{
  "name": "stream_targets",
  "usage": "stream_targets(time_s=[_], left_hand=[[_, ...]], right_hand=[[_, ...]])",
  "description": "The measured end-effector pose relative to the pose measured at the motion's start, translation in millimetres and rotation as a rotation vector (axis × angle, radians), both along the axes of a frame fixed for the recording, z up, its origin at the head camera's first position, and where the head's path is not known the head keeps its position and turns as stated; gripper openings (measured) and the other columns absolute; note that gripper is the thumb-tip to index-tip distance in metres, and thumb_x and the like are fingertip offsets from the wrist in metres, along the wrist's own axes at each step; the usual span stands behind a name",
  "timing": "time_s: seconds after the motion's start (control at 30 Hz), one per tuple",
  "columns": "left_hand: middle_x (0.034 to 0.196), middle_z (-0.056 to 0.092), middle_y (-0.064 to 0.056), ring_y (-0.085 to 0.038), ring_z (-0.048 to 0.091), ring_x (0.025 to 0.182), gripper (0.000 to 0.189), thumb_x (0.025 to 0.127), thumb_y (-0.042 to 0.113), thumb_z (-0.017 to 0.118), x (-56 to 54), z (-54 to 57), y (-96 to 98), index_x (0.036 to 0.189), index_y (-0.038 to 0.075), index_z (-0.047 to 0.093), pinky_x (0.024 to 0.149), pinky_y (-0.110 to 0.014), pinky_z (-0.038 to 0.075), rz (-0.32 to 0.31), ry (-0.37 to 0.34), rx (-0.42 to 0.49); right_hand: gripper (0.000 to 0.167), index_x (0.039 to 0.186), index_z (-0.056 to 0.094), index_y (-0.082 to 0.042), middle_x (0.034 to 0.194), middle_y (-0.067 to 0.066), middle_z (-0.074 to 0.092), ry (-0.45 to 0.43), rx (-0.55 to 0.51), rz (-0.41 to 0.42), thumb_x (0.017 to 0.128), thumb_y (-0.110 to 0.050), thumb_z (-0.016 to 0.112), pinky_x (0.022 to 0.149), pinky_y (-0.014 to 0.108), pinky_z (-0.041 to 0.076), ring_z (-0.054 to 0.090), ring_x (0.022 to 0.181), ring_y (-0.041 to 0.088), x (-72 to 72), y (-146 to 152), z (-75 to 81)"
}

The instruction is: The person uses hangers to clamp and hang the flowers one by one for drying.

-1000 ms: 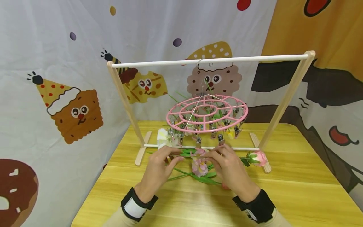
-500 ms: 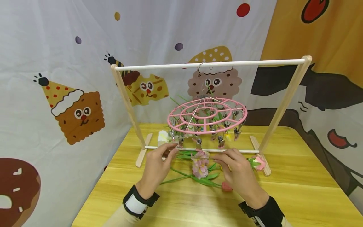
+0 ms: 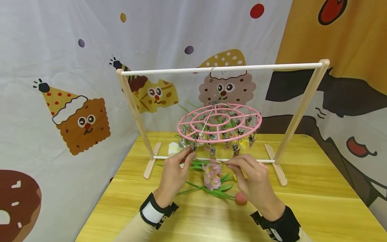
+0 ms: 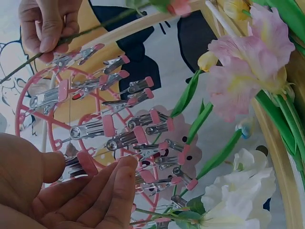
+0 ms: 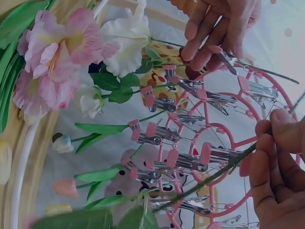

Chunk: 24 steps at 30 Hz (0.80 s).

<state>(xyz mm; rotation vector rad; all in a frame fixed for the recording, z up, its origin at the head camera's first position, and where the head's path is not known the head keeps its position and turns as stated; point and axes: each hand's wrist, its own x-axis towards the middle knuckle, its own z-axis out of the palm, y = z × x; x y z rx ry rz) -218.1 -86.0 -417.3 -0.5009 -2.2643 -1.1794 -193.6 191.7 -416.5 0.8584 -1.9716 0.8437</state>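
My left hand is at the front left edge of a pink round clip hanger. Its thumb and fingers pinch a metal clip with pink tips. With thumb and fingertips my right hand grips the green stem of a pink rose. The stem's bare end points left, toward the held clip. In the head view, the right hand hides most of the rose's bloom. Several other clips hang from the rings, and some at the back hold flowers by their stems, blooms down.
The hanger hooks over the white top bar of a wooden stand. On the table, below the hands, lie pink-lilac flowers and a red tulip. A white flower hangs near the left hand. A patterned curtain stands behind.
My left hand has moved up and right to the front left clip. My right hand has shifted slightly right with the rose, and its bloom has gone behind that hand.
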Motion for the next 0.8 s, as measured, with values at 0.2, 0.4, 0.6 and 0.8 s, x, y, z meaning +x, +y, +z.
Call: stream_targets(time_s=[0.2,0.4,0.6,0.8], left_hand=[[0.114,0.090,-0.012,-0.025,0.089,0.110,0.023,0.119,0.020,0.069,-2.0,-1.8,5.4,0.128,0.009,0.087,0.097,-0.043,0.073,-0.011,0.011,0.039],[0.108,0.090,-0.011,-0.026,0.090,0.109,0.028,0.120,0.021,0.069,-3.5,-1.0,8.9,0.137,0.007,0.086,0.098,-0.046,0.073,0.013,0.020,0.084],[0.102,0.091,-0.009,-0.027,0.090,0.106,0.028,0.121,0.026,0.069,-5.4,2.7,10.5,0.127,0.010,0.090,0.095,-0.049,0.074,0.034,0.016,0.132],[0.107,0.092,-0.010,-0.026,0.090,0.103,0.027,0.120,0.025,0.071,-8.6,4.7,10.4,0.124,0.009,0.091,0.093,-0.048,0.074,0.018,0.010,0.176]], right_hand=[[0.028,0.116,0.084,-0.006,0.107,0.008,0.080,0.005,-0.062,0.010,0.122,-0.026,0.066,0.087,0.012,0.060,0.079,0.092,0.022,-1.9,-3.5,-1.1],[0.012,0.120,0.083,-0.001,0.110,0.012,0.083,0.068,-0.150,0.027,0.110,0.001,0.076,0.094,0.012,0.061,0.080,0.093,0.022,-6.1,-4.8,-3.7],[0.015,0.123,0.083,0.003,0.111,0.018,0.085,0.108,-0.243,0.031,0.110,0.000,0.077,0.102,0.010,0.060,0.082,0.100,0.018,-6.9,-6.9,-7.7],[0.018,0.122,0.080,0.011,0.111,0.025,0.082,0.084,-0.334,0.134,0.105,0.014,0.075,0.102,0.013,0.064,0.083,0.109,0.007,-6.1,-12.9,-13.5]])
